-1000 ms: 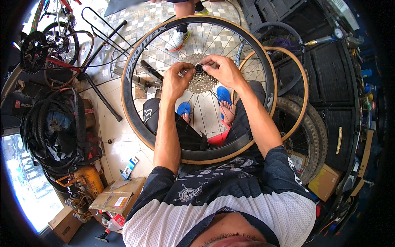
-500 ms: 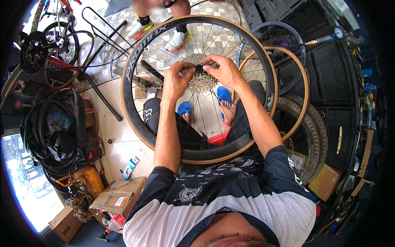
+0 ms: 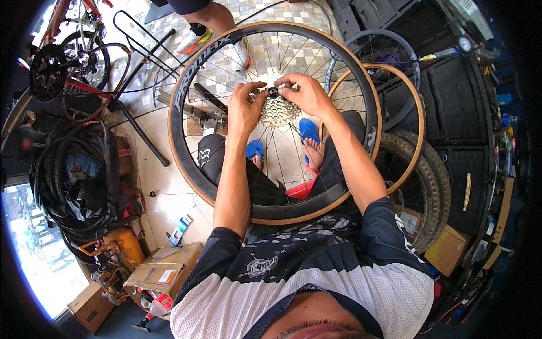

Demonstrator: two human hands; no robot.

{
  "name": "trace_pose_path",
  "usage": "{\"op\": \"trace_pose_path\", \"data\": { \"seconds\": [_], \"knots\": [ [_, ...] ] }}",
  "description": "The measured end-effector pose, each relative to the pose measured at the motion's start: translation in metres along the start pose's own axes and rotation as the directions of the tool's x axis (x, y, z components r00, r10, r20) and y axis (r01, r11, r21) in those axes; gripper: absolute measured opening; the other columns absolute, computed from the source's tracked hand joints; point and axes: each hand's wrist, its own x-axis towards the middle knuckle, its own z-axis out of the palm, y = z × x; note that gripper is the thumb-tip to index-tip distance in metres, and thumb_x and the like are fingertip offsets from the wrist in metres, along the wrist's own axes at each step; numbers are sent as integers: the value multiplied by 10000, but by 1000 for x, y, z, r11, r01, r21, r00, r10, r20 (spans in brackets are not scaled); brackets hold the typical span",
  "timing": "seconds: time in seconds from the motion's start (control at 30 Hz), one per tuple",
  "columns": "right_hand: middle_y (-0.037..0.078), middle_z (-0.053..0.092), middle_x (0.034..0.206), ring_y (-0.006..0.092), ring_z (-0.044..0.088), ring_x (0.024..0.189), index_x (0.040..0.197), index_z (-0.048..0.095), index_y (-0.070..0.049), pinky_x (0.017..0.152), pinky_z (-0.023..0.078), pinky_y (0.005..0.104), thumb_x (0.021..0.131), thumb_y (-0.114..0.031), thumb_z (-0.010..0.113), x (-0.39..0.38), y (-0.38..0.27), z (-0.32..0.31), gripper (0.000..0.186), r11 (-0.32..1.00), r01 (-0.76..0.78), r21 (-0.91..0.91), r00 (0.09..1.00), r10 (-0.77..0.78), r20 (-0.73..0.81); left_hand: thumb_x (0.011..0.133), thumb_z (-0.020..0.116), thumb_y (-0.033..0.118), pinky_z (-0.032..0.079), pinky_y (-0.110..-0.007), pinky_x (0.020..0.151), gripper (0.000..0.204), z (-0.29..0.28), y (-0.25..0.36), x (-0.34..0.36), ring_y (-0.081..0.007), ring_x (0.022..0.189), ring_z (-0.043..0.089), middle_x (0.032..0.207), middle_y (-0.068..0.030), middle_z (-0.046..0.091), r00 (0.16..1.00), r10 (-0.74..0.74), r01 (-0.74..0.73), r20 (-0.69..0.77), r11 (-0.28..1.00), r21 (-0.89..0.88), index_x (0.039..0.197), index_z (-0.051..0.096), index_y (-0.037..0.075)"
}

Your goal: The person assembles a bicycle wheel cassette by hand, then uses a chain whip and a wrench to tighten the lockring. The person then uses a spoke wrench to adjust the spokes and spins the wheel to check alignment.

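A bicycle wheel (image 3: 265,213) with a black rim and tan tyre sidewall rests across my lap. A silver cassette (image 3: 280,114) of stepped sprockets sits at its hub. Over the cassette's middle is a small black ring (image 3: 273,92) with a hole in its centre. My left hand (image 3: 244,108) pinches at the ring's left side, thumb and fingers bent. From the right, my right hand (image 3: 307,95) grips it with thumb and fingertips. Whether the ring touches the cassette I cannot tell. Blue sandals (image 3: 309,130) show through the spokes.
Another person's shoe (image 3: 240,55) is beyond the wheel's far edge. A black stand leg (image 3: 141,133) and bicycle parts are at left. Other wheels and knobbly tyres (image 3: 432,186) lean at right. A cardboard box (image 3: 164,268) and yellow compressor (image 3: 121,246) are at lower left.
The wheel and my left hand have shifted slightly right. The ring's centre hole now shows more plainly. The other person's legs beyond the wheel have moved.
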Motion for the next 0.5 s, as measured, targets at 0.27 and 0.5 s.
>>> {"op": "trace_pose_path", "data": {
  "seconds": [0.27,0.5],
  "knots": [
    [87,739,1001,148,677,909,1128,739,-31,801,532,311,922,-129,729,-5,3,0,228,991,9,-131,999,-15,-46,860,812,254,529,-430,851,352,1,2,0,-329,940,667,1047,-176,675,998,65,-65,-1,996,61,1159,766,74],
    [52,653,1064,149,591,882,1231,660,-43,799,493,293,838,-37,652,-13,2,-28,393,994,-108,-20,993,107,-50,754,906,337,467,-481,1012,517,7,2,-6,-373,1193,513,1228,-166,591,991,127,-136,51,963,235,1185,730,111]
  ]
}}
